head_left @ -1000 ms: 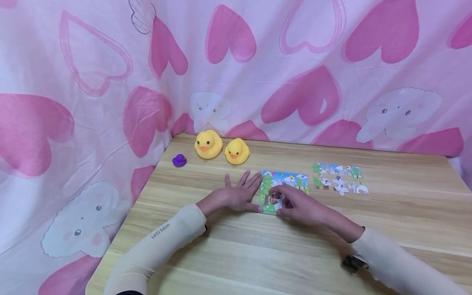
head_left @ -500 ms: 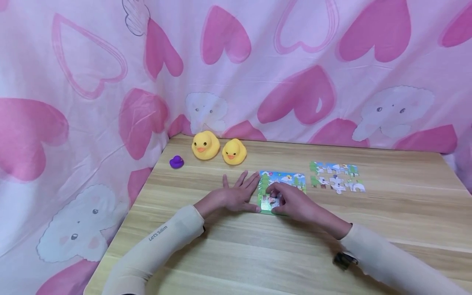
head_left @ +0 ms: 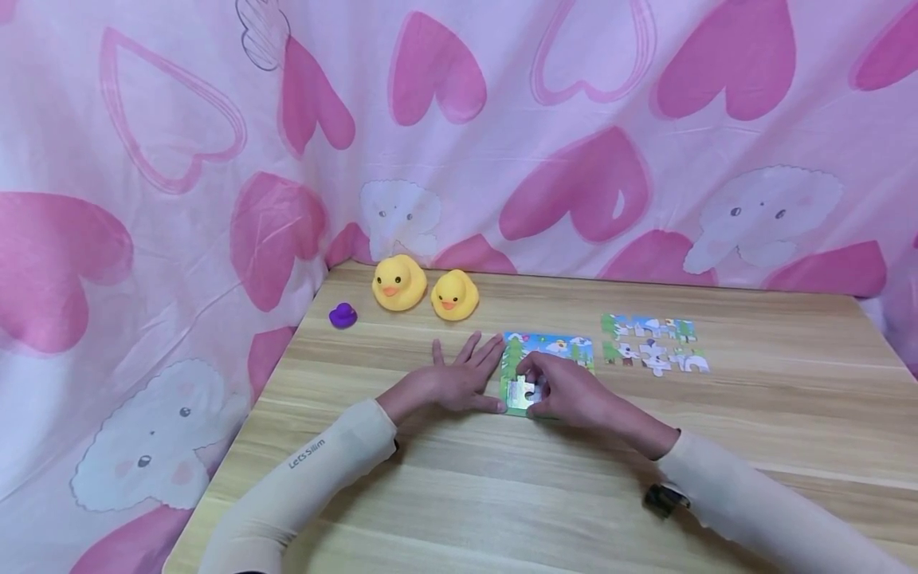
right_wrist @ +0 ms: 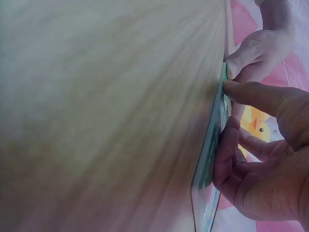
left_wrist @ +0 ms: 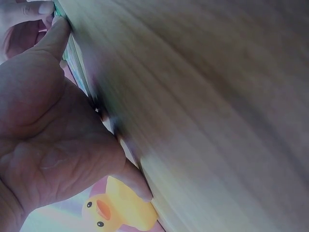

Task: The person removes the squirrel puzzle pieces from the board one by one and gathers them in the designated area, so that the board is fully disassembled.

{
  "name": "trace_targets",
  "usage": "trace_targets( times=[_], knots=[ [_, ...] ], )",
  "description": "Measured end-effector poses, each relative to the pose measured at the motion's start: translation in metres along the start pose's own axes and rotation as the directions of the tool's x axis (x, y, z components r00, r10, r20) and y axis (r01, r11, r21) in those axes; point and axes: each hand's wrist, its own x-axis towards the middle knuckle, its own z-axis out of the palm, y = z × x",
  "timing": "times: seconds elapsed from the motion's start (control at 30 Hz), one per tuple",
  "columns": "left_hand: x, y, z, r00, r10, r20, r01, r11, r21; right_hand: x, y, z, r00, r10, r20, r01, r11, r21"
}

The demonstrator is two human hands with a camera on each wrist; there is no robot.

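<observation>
A small jigsaw puzzle board (head_left: 512, 351) with a forest and sky picture lies flat on the wooden table. Against its left side rests my left hand (head_left: 462, 384), palm down and fingers spread, with the thumb at the lower left corner. Over the board's lower half is my right hand (head_left: 574, 392), thumb and curled fingers pinching at a jigsaw piece (head_left: 519, 393) that looks pale and shiny. My fingers cover part of this piece. In the right wrist view, the right thumb (right_wrist: 251, 94) reaches the board's green edge near the left thumb.
Several loose jigsaw pieces (head_left: 653, 356) lie in two rows to the right of the board. Two yellow rubber ducks (head_left: 399, 285) and a small purple duck (head_left: 343, 316) stand at the back left. A pink heart-patterned curtain (head_left: 437, 72) hangs behind the table (head_left: 459, 494).
The right hand's fingertips have shifted slightly, and the pale jigsaw shape now shows beside them where a darker picture showed before. The left hand stays at the board; the view shifted slightly.
</observation>
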Motion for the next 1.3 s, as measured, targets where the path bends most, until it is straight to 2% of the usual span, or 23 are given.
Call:
trace_targets(
  times=[0.27, 0.47, 0.73, 0.9, 1.1, 1.3],
  knots=[
    [0.002, 0.001, -0.004, 1.0, -0.014, 0.0, 0.014, 1.0, 0.007, 0.004, -0.001, -0.008, 0.998, 0.018, 0.056, -0.019, 1.0, 0.011],
    [0.004, 0.0, -0.003, 1.0, -0.019, 0.01, 0.02, 1.0, -0.004, 0.002, 0.006, -0.007, 0.998, 0.031, 0.051, -0.037, 0.993, 0.116],
    [0.004, 0.0, 0.001, 1.0, -0.019, 0.01, 0.02, 1.0, -0.005, -0.007, 0.018, -0.009, 0.997, -0.002, 0.078, -0.024, 0.945, 0.325],
    [0.003, 0.0, 0.001, 1.0, -0.023, 0.005, 0.024, 1.0, -0.005, -0.015, 0.025, -0.01, 0.999, 0.008, 0.052, -0.028, 0.916, 0.399],
    [0.001, -0.001, 0.001, 1.0, -0.028, 0.009, 0.028, 1.0, -0.005, -0.027, 0.031, -0.017, 0.998, 0.05, 0.03, -0.058, 0.914, 0.401],
    [0.001, 0.0, 0.0, 1.0, -0.02, 0.008, 0.02, 1.0, -0.013, -0.046, 0.045, -0.032, 0.996, 0.087, -0.009, -0.078, 0.929, 0.362]
  ],
)
